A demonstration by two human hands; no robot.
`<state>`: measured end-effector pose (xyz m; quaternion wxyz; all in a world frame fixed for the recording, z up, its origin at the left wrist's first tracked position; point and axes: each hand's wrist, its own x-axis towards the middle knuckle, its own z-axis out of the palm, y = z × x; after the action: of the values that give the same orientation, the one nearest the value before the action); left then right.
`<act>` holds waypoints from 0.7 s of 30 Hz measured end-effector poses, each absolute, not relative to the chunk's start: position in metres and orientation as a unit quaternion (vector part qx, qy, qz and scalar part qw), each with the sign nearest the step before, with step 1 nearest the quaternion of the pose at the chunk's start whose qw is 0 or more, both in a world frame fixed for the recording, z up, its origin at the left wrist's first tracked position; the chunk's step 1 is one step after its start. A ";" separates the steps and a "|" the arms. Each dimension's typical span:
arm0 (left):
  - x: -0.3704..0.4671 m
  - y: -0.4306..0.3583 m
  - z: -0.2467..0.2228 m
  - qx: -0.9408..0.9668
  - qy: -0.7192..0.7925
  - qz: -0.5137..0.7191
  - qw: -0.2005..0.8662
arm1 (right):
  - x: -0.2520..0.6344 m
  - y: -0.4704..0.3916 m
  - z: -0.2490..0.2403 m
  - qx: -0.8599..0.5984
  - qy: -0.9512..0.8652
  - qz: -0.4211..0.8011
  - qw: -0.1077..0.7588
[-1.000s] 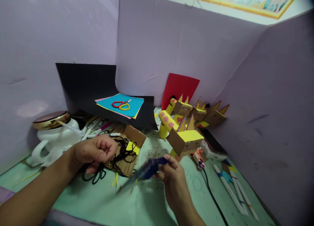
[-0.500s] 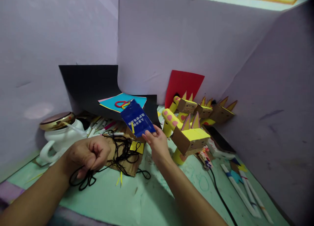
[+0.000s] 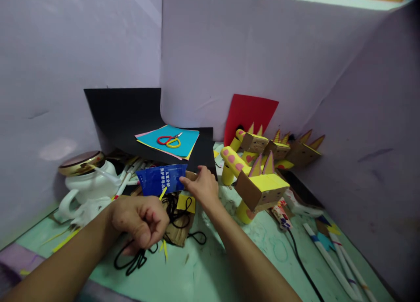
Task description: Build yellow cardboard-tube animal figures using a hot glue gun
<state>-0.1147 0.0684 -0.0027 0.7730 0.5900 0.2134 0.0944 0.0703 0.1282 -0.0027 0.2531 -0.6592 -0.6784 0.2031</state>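
Observation:
My left hand [image 3: 144,221] is closed in front, with black cord [image 3: 133,261] looping out below its fingers. More black cord [image 3: 179,216] lies tangled on a piece of corrugated cardboard [image 3: 179,235]. My right hand [image 3: 204,188] is at the right edge of a flat blue packet [image 3: 160,181] with white lettering. Its thumb overlaps the packet's edge while the other fingers are apart from it, stretched forward. A narrow yellow strip [image 3: 163,193] lies across the packet's lower edge. A yellow paper piece [image 3: 186,203] sits on the cardboard.
Red-and-yellow scissors [image 3: 170,140] lie on coloured paper sheets [image 3: 188,138] at the back. A white mug [image 3: 87,184] with a gold-rimmed lid stands left, near several markers [image 3: 126,179]. Yellow cardboard animals [image 3: 262,186] and a power strip [image 3: 281,212] are right. Rolled white sticks [image 3: 331,260] lie farther right.
The blue packet has come down and left onto the pile, turned round, uncovering the scissors. My right hand's fingers have spread. My left hand has shifted right and lower with the cord.

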 end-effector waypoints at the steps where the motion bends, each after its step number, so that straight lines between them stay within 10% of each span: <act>1: -0.111 0.068 -0.001 0.591 0.214 0.082 0.774 | 0.068 0.131 -0.002 -0.656 -0.691 0.187 0.238; 6: -0.096 0.066 0.007 0.598 0.227 0.027 0.768 | 0.051 0.142 0.002 -0.614 -0.756 0.059 0.218; 21: -0.091 0.067 0.011 0.599 0.214 -0.048 0.770 | 0.048 0.192 0.031 -0.571 -0.688 0.258 0.365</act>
<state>-0.0912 0.0672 0.0107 0.7699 0.5995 0.2137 -0.0476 0.0484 0.1920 0.0310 0.3650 -0.5714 -0.6881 0.2585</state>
